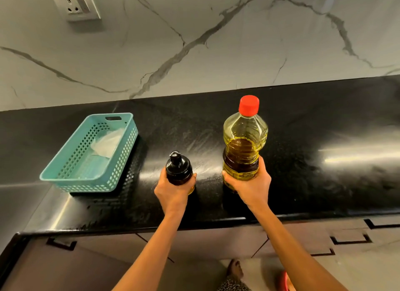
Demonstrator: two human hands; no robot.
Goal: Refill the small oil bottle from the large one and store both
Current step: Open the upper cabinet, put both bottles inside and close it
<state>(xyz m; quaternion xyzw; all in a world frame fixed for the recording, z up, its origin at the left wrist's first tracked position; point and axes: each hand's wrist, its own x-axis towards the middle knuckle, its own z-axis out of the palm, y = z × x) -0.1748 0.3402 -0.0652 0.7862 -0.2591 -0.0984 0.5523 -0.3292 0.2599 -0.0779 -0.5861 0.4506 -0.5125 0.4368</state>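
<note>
The small oil bottle (178, 170) has a black dispenser cap and a little yellow oil showing at its base. My left hand (173, 192) grips it from the near side, upright at the middle of the black countertop (303, 160). To its right stands the large clear oil bottle (244, 139) with a red cap, holding yellow oil. My right hand (251, 185) is wrapped around its lower body. Both caps are on.
A teal perforated plastic basket (65, 176) sits at the left on the counter, with a white cloth or paper (106, 143) inside. A marble backsplash with a wall socket (74, 4) rises behind. Cabinet drawers run below the counter's front edge.
</note>
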